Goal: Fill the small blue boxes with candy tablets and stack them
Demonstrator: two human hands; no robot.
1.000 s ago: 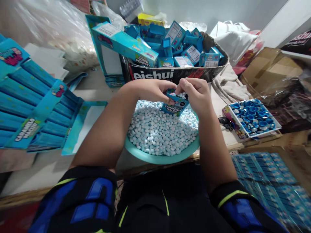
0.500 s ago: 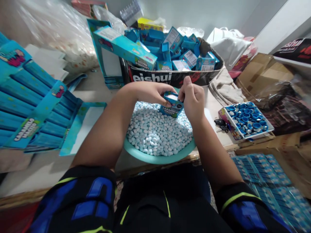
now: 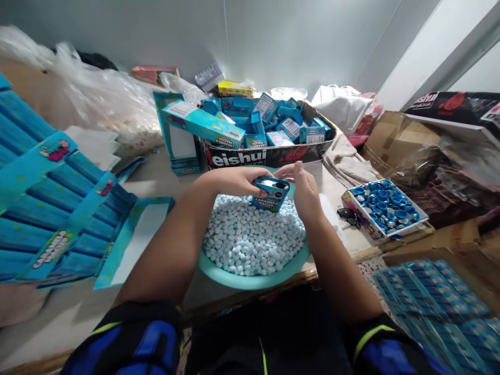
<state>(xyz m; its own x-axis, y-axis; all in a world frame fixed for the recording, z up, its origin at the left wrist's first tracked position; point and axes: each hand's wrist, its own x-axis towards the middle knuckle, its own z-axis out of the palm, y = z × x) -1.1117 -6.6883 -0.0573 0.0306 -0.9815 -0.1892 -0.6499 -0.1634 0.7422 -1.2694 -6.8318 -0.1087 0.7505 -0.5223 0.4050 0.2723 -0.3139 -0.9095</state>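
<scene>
My left hand (image 3: 244,182) grips a small blue candy box (image 3: 269,195) by its left side, fingers behind and thumb in front. The box is tilted, its top open with something white showing inside. My right hand (image 3: 307,192) is at the box's right side, fingers stretched toward its top edge; whether they touch it I cannot tell. Below lies a heap of pale blue and white candies (image 3: 253,239) in a turquoise basin (image 3: 250,282). The box's lower edge is at the candies.
Behind the basin, a black carton (image 3: 269,156) holds many small blue boxes. To the right are a tray of blue caps (image 3: 385,205) and keys (image 3: 349,216). Blue display boxes (image 3: 58,208) stand at left. Wrapped blue packs (image 3: 437,297) lie lower right.
My right hand has gone from a closed fist at the box's right edge to stretched fingers. My left hand still holds the box. The camera view has tipped upward.
</scene>
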